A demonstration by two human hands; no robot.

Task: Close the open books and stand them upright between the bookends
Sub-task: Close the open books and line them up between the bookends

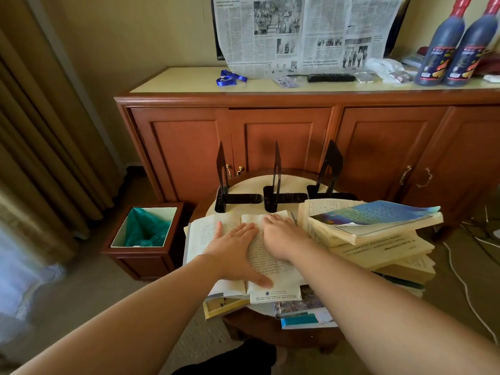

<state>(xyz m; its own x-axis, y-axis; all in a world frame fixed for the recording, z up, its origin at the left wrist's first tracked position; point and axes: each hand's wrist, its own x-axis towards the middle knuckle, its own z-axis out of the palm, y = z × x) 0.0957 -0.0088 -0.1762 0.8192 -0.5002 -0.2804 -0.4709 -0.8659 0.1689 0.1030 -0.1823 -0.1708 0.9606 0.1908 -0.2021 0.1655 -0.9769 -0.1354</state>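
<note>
An open book (201, 234) lies flat on a small round table (249, 184), on top of other books. My left hand (234, 251) lies flat on its pages with fingers straight and the thumb stretched toward the near edge. My right hand (280, 234) rests palm down on the right page near the spine. Three black bookends (274, 185) stand upright at the back of the table with nothing between them. To the right a stack of open books (378, 239) is piled up, topped by one with a blue cover (378, 212).
More closed books (300, 312) stick out under the open one at the near edge. A wooden bin with a green liner (146, 234) stands left of the table. A wooden sideboard (297, 131) behind carries two dark bottles (454, 50), a remote and a newspaper. White cables run over the floor at right.
</note>
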